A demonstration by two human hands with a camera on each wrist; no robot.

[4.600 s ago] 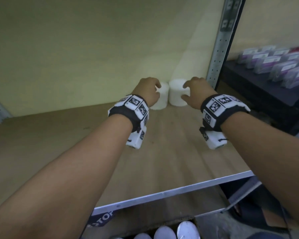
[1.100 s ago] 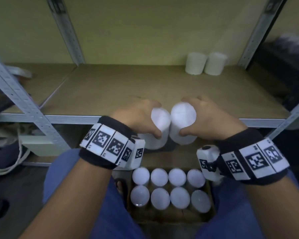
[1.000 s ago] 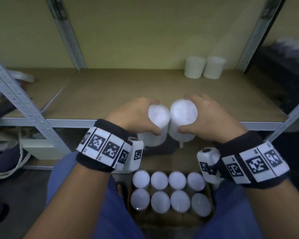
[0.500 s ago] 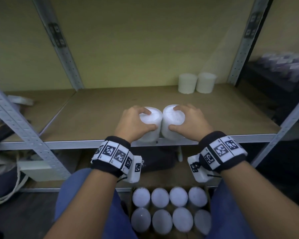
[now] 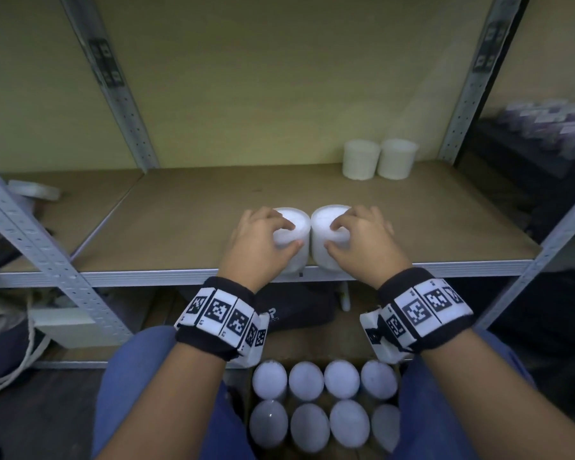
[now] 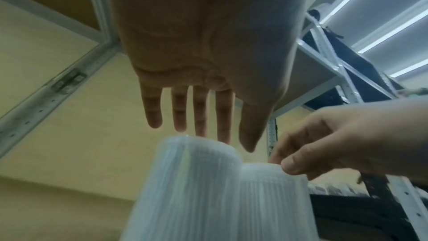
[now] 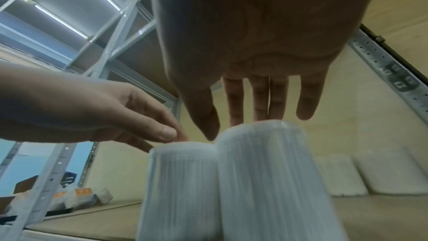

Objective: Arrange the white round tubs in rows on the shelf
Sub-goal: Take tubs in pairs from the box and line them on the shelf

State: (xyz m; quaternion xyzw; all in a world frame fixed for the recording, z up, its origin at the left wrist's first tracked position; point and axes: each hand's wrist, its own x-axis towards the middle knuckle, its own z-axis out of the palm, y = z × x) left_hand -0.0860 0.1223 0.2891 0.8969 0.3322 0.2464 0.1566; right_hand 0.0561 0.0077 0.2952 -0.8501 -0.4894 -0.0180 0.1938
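While two white tubs (image 5: 378,158) stood side by side at the back right of the shelf (image 5: 180,227), the left hand (image 5: 256,242) and right hand (image 5: 362,242) each rested on top of another tub near the front edge. The left tub (image 5: 292,250) and right tub (image 5: 322,250) touched, upright, with loosely spread fingers (image 6: 222,116) only grazing their lids, not curled round them. Below, eight more tubs (image 5: 322,403) filled a box.
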